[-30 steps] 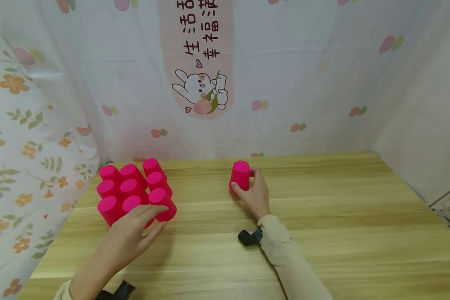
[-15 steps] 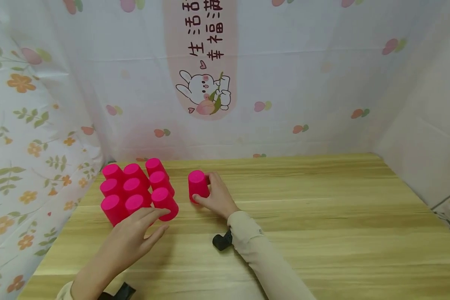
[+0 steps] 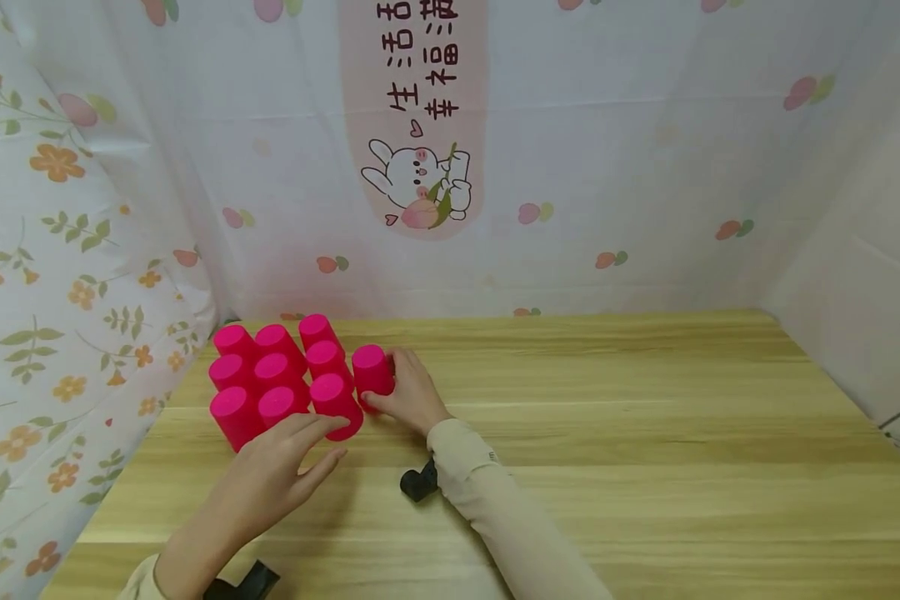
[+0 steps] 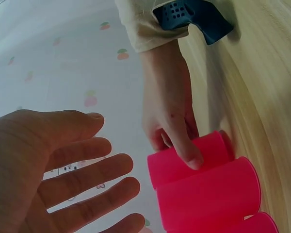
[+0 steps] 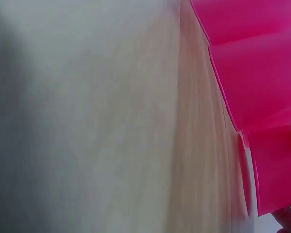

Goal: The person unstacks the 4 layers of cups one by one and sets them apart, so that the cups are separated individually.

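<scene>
My right hand grips an upside-down pink cup, thumb on the near side and fingers behind. That cup stands right beside the right-hand column of a group of similar upturned pink cups. In the left wrist view, the right thumb lies across the held cup, which is against or very close to its neighbour. My left hand hovers in front of the group near the front right cup, fingers extended and holding nothing. It partly hides the front cups. The right wrist view shows the held cup's rim close to the tabletop.
A wood-grain table carries everything. Behind it hangs a white printed curtain with a rabbit drawing, and a floral cloth borders the left side. Dark wrist devices sit at both wrists.
My right hand has carried its cup leftward from mid-table to the right side of the cup group. The left hand has kept its place beside the front cups.
</scene>
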A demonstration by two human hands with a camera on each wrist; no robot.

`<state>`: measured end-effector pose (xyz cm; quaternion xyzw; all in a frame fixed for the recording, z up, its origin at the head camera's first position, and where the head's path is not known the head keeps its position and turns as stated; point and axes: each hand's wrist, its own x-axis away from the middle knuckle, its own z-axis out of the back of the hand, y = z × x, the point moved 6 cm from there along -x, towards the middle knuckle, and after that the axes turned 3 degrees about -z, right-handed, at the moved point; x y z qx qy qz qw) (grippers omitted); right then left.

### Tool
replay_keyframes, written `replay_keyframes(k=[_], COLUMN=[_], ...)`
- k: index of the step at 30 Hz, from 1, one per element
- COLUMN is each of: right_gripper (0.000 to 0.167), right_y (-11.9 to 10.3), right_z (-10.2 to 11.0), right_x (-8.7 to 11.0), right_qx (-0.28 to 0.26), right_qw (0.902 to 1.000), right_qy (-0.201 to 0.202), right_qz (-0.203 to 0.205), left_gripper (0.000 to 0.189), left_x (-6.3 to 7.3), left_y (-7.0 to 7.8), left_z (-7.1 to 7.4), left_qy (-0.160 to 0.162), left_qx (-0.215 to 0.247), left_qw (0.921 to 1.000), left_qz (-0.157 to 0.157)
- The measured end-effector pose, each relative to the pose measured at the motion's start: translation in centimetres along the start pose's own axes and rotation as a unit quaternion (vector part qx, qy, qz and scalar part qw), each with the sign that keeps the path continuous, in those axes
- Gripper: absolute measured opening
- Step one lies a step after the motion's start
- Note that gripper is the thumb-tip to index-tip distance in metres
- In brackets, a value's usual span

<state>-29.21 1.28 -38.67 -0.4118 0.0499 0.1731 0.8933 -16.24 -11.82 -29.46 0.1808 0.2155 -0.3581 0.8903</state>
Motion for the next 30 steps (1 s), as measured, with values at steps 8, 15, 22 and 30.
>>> replay_keyframes(k=[8,15,22,30], right_gripper=[0.055,0.058,0.06,0.072], right_y=[0.1,0.6,1.1,2.1], right_z=[-0.6,-0.2,0.1,3.2], right_x=[0.0,-0.3,-0.2,-0.2], right_qx=[0.007,0.005,-0.029,-0.048], right_qw=[1.0,0.9995,0.9975,0.993], right_qy=[-0.004,-0.021,-0.046,-0.097], right_qz=[0.004,-0.023,-0.044,-0.047], left_gripper=[0.032,0.028,0.034,0.036], left_x=[0.1,-0.3,-1.5,-4.3], left_y=[0.2,0.1,0.1,0.3], left_z=[-0.4,-0.7,-1.6,-2.6], left_qy=[-0.008,-0.001,-0.019,-0.018], left_qx=[-0.004,0.005,0.013,0.067], left_qw=[0.9999,1.0,0.9997,0.9976], left_qz=[0.005,-0.005,0.006,-0.002])
